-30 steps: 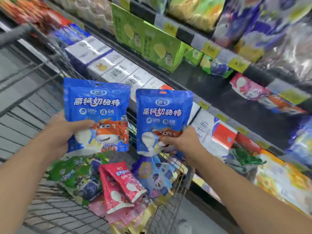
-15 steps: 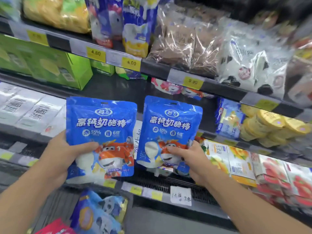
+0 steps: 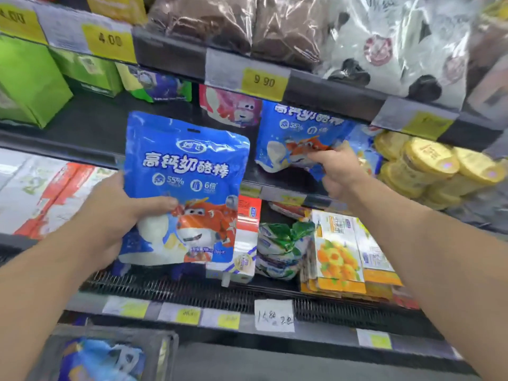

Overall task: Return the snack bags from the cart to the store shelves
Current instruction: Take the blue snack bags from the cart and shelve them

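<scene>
Two matching blue snack bags with an orange cartoon plane are in my hands. My left hand [image 3: 110, 215] grips the lower left corner of one blue bag [image 3: 187, 171], held upright in front of the shelves. My right hand [image 3: 338, 169] pinches the bottom of the second blue bag [image 3: 291, 133], which stands on the dark middle shelf [image 3: 90, 127], its top hidden under the shelf above. A pink bag [image 3: 231, 105] of the same brand stands just left of it. The cart corner [image 3: 165, 350] with a blue bag [image 3: 93, 358] inside shows at bottom left.
Green boxes [image 3: 27, 78] fill the middle shelf's left end, yellow round tubs [image 3: 428, 166] its right end. Below lie white and red cartons [image 3: 55, 193], green-white packs [image 3: 280, 243] and orange flat packs [image 3: 338, 254]. Brown and cow-print bags [image 3: 384, 42] sit on the top shelf.
My right hand has reached forward and up, carrying its blue bag onto the middle shelf. The view has closed in on the shelves; my left hand still holds its bag in front.
</scene>
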